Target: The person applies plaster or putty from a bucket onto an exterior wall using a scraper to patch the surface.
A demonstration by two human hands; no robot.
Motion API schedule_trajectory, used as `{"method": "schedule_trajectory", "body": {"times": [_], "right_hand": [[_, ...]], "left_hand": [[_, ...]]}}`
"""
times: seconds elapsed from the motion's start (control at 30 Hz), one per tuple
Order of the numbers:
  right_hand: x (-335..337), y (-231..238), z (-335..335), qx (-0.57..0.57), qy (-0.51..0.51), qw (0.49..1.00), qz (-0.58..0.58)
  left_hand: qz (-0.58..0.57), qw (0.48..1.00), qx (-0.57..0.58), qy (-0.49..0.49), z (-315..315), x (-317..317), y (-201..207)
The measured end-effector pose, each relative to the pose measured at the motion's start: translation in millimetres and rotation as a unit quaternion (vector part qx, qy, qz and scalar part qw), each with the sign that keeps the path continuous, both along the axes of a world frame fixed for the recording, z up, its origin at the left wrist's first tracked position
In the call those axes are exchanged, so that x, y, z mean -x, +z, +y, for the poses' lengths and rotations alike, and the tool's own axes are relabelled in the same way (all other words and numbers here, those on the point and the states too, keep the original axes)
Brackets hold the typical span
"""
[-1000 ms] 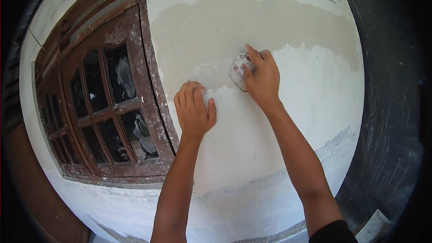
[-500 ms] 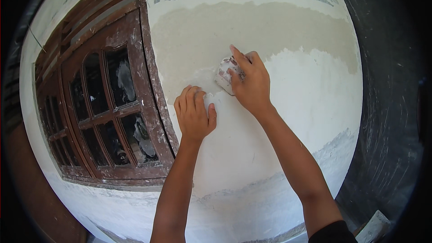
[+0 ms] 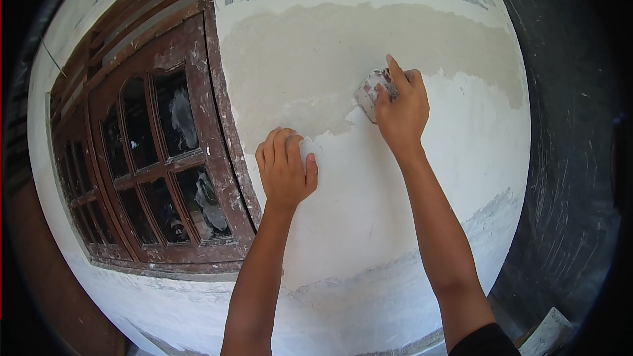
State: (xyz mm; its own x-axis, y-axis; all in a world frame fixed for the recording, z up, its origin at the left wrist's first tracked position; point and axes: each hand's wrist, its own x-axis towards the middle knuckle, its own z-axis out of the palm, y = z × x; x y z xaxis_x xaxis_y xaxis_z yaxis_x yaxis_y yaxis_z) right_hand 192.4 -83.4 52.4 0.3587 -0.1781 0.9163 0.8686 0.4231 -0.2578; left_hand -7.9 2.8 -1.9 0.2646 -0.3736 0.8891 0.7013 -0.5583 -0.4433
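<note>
My right hand (image 3: pixel 403 109) grips a small putty scraper (image 3: pixel 369 95) smeared with white filler and presses its blade against the wall (image 3: pixel 369 224), right at the edge where white filler meets bare beige plaster (image 3: pixel 330 59). My left hand (image 3: pixel 285 170) rests flat on the white-coated part of the wall, lower and to the left, fingers together and pointing up, holding nothing.
A brown wooden window (image 3: pixel 158 158) with several dusty glass panes and a paint-spattered frame stands to the left of the wall patch. A dark surface (image 3: pixel 567 158) runs along the right. A pale block-like object (image 3: pixel 547 333) lies at the bottom right.
My right hand has slid the scraper to the left and slightly down along the filler's edge, then a little up. My left hand has stayed on the wall.
</note>
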Motion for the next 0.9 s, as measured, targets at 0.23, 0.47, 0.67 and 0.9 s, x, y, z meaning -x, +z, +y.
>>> {"method": "schedule_trajectory", "body": {"times": [0.23,0.47,0.67,0.9], "right_hand": [[-10.8,-3.6,1.9,0.022,-0.017,0.999,0.027],[12.5,-9.7,8.8,0.060,0.044,0.993,-0.089],[17.1,-13.1,-0.9,0.071,0.098,0.984,-0.131],[2.4,-4.0,-1.6,-0.006,0.054,0.998,-0.013]], "left_hand": [[-0.011,1.000,-0.009,-0.006,-0.8,-2.5,0.9],[-0.002,1.000,-0.002,-0.001,0.5,0.6,0.0],[0.006,1.000,0.003,-0.009,2.1,-1.0,-0.7],[0.003,1.000,0.001,-0.005,0.4,-0.8,1.0]]}}
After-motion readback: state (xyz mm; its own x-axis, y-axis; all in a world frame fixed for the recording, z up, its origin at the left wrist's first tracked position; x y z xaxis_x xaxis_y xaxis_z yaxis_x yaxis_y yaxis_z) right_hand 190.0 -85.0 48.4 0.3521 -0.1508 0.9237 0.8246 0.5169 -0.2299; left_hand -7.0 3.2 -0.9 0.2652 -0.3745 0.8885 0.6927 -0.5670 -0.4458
